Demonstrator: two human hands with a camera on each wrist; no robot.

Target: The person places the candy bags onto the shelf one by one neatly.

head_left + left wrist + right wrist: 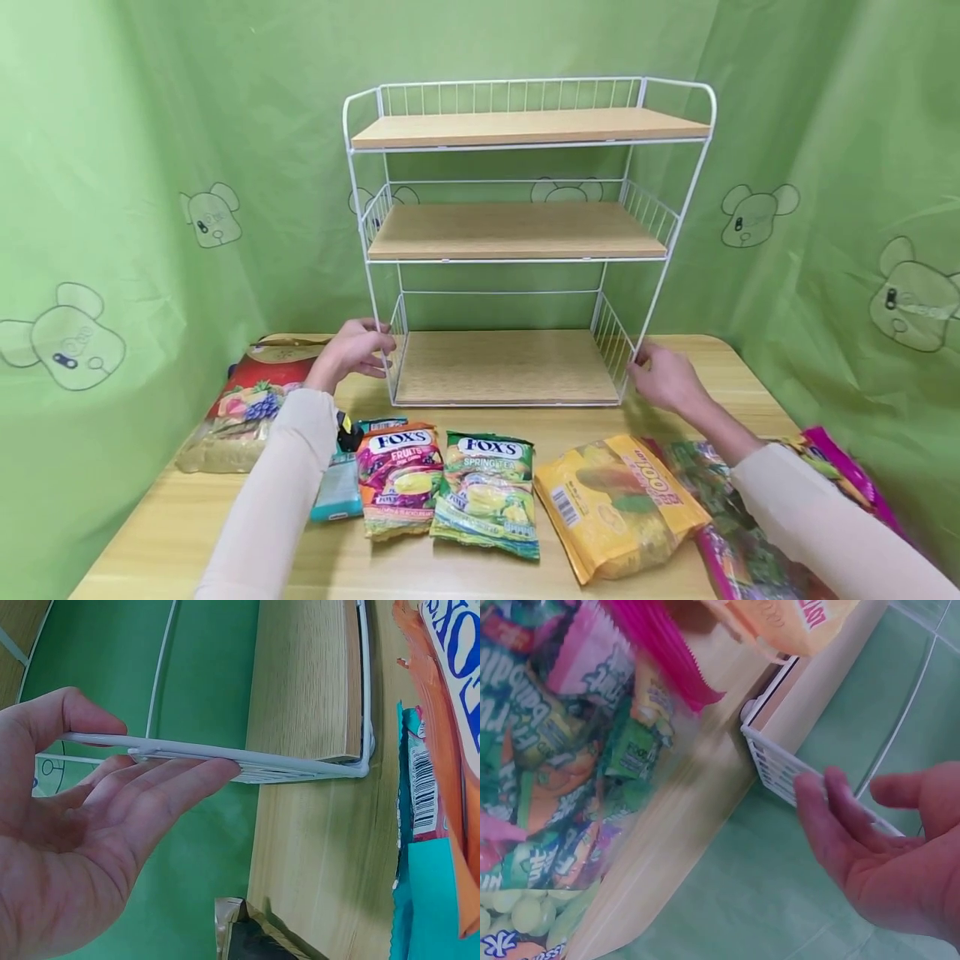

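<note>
A white wire shelf rack (517, 257) with three wooden boards stands upright on the table. My left hand (358, 348) holds its left front post near the lowest board; in the left wrist view, the thumb (90, 720) lies on one side of the wire and the fingers (172, 787) on the other. At the opposite post, my right hand (667, 379) holds the wire low down. In the blurred right wrist view, the fingers (821, 817) overlap the white side bars, with the thumb across from them. All three boards show bare wood.
In front of the rack lie an orange Fox's candy bag (401, 483), a green one (487, 496), a teal pack (337, 492) and a yellow bag (622, 508). A red fruit-print bag (251, 400) lies left, a pink-edged candy bag (738, 508) right. Green curtains (292, 125) surround the table.
</note>
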